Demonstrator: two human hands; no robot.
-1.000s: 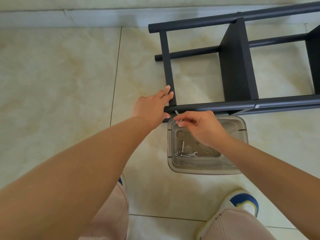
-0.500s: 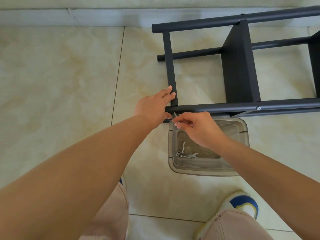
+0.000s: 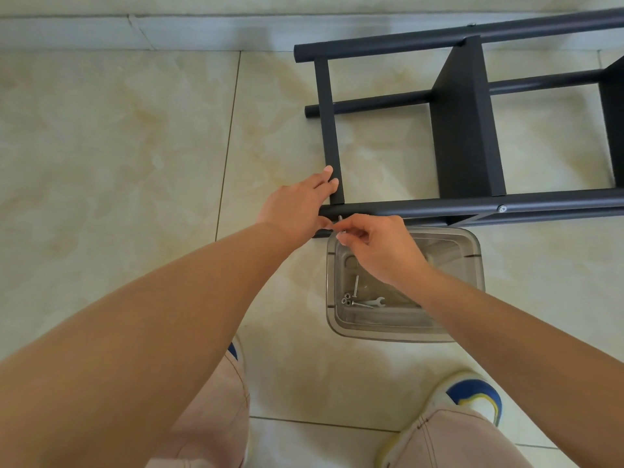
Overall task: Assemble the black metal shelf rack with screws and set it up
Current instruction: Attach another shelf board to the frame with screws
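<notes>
A small silver screw [image 3: 340, 224] was pinched between the thumb and the first fingers of the right hand [image 3: 381, 248], with its tip held against the near tube [image 3: 472, 208] of the black metal shelf rack [image 3: 466, 130], close to the left end of that tube. How deep the screw sat in the tube could not be told, because the fingers covered most of it. Just to the left of this pinch, the left hand [image 3: 297, 211] was laid on the corner of the rack: its fingers were stretched out and kept together along the flat cross bar [image 3: 329, 130], and its thumb was pressed on the end of the near tube, almost touching the right fingertips. The rack was lying on its side on the tiled floor [image 3: 118, 146], reaching away from the grip toward the wall [image 3: 169, 28] and to the right, where a shelf panel [image 3: 466, 113] was seen standing on edge between the tubes. Further right along the near tube, well apart from the pinch, one screw head [image 3: 502, 208] was already seated in the metal. Directly under the right hand and nearer to the person, a clear plastic container [image 3: 472, 265] was placed on the floor, partly under the near tube. At its bottom a long bolt [image 3: 356, 287], a few nuts [image 3: 345, 298] and a small flat wrench [image 3: 376, 302] were left lying close together. Nearest to the person, two knees in light pink trousers [image 3: 209, 427] and a white and blue shoe [image 3: 472, 396] were seen.
</notes>
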